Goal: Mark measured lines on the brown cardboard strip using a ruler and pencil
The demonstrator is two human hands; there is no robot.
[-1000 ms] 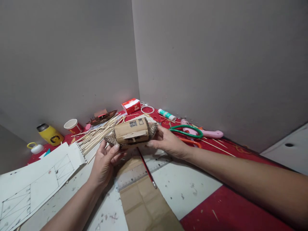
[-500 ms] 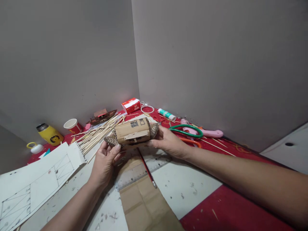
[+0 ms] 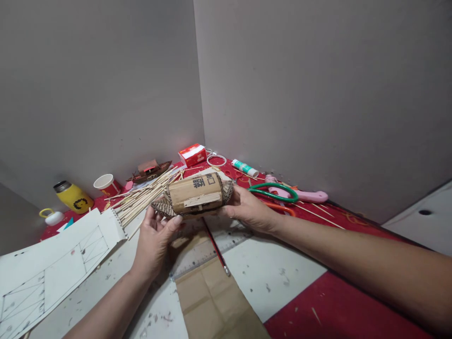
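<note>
Between my hands I hold a small cardboard boat model [image 3: 194,194] above the table. Its middle is a rounded cardboard cover with dark printed characters, and corrugated layers show at both pointed ends. My left hand [image 3: 155,238] grips the left end from below, thumb against the near side. At the right end, my right hand [image 3: 249,207] closes round the tip with its thumb in front. Under the model lie a red and black pencil [image 3: 219,252], a clear ruler [image 3: 194,264] and a strip of brown cardboard [image 3: 219,301].
A sketch pad [image 3: 60,263] with line drawings lies at left beside many thin wooden sticks [image 3: 144,197]. Behind stand a yellow bottle [image 3: 74,197], a paper cup [image 3: 107,185], a brown model boat [image 3: 150,170] and a red box [image 3: 193,155]. Green-handled scissors [image 3: 273,192] and a glue stick [image 3: 244,168] lie right.
The boat model has tilted slightly, showing more of its top cover and printing. My left thumb has shifted a little to the right along its near side.
</note>
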